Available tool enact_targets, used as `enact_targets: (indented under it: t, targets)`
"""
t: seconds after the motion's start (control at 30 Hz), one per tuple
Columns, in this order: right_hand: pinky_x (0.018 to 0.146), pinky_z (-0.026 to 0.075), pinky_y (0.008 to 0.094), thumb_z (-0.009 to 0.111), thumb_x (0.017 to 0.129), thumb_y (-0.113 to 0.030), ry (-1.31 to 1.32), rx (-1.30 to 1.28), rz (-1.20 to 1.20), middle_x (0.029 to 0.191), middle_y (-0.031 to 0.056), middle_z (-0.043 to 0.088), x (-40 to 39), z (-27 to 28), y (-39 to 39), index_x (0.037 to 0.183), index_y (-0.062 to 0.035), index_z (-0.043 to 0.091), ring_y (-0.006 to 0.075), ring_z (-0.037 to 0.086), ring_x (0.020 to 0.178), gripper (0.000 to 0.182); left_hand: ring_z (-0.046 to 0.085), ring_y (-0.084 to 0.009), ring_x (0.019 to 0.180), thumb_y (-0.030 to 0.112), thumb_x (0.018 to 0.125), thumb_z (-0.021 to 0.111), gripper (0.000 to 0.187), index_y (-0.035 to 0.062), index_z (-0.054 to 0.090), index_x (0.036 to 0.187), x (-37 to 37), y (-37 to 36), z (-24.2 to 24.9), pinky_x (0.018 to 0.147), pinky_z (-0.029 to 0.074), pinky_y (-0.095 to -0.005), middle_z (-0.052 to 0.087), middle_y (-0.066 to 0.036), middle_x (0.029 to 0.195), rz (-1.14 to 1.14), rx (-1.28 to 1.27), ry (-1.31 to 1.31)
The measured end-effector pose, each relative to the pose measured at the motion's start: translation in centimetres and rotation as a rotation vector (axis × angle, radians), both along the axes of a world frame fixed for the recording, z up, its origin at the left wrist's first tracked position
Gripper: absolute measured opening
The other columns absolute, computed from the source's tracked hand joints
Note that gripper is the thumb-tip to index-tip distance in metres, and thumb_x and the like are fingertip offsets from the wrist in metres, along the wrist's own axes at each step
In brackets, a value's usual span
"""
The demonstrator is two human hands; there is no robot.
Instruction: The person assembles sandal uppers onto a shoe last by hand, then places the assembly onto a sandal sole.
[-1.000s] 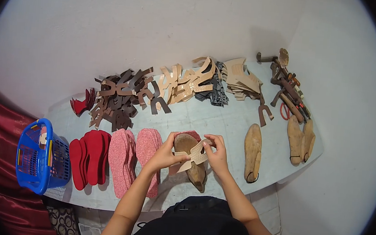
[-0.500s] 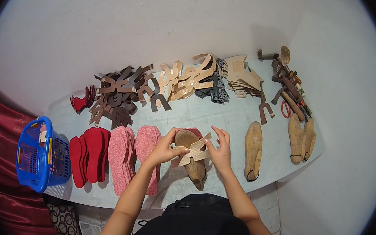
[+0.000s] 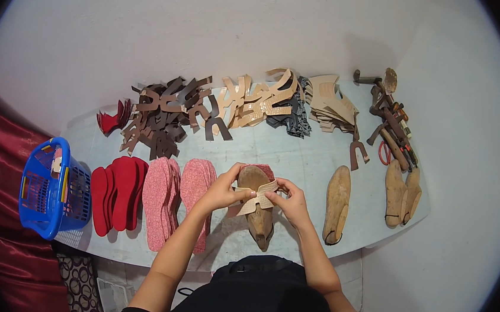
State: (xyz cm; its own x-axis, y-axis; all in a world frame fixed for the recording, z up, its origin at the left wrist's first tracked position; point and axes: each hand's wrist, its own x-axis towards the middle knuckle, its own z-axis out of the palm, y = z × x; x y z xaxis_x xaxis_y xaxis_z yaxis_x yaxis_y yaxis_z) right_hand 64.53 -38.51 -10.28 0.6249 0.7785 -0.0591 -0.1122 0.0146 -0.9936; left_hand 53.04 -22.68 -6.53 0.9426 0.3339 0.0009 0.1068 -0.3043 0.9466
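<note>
The left hand (image 3: 221, 194) and right hand (image 3: 292, 203) pinch 1 beige strap (image 3: 263, 200) — laid across the wooden last (image 3: 260, 224).

This is a small shoemaking workshop, homely in look because of the glossy red curtain (image 3: 12, 224) out at eight o'clock. A wooden shoe last (image 3: 260, 227) sits at the centre of the table (image 3: 286, 152), more lasts (image 3: 337, 202) at four, piled hand tools (image 3: 392, 124) at two, beige cut pieces (image 3: 260, 109) at twelve, brown straps (image 3: 160, 104) at ten, pink insoles (image 3: 159, 201) at eight.
</note>
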Motion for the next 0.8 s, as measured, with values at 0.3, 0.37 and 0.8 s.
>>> enact_targets:
  t: [0.3,0.37,0.8]
  targets:
    - [0.082,0.039,0.0256,0.07,0.068,-0.012,0.239,0.099,0.084,0.094,0.0061,0.056,0.8,-1.2,0.0,0.101,0.0011,0.052,0.0128,0.05,0.09,0.04,0.051,-0.0204,0.096,0.027,0.068,0.068,0.054,0.001,0.044,0.108,0.1,-0.2,1.3,0.082,0.04,-0.0317,0.056,-0.013,0.098,-0.037,0.048,0.029]
    - [0.082,0.039,0.0255,0.07,0.068,-0.012,0.249,0.101,0.099,0.094,0.0061,0.056,0.8,-1.0,0.0,0.101,0.0011,0.051,0.0128,0.05,0.091,0.04,0.051,-0.02,0.096,0.028,0.07,0.066,0.051,0.0006,0.045,0.107,-0.1,-0.2,1.3,0.082,0.04,-0.0317,0.056,-0.013,0.097,-0.034,0.038,0.046]
    - [0.082,0.039,0.0249,0.067,0.072,-0.011,0.239,0.044,0.146,0.097,0.0058,0.056,1.0,0.2,-0.6,0.105,0.0007,0.051,0.0123,0.05,0.092,0.038,0.044,-0.0286,0.104,0.038,0.07,0.062,0.046,0.0048,0.056,0.101,0.6,0.6,-0.9,0.092,0.029,-0.0389,0.055,-0.011,0.107,0.065,0.313,-0.128]
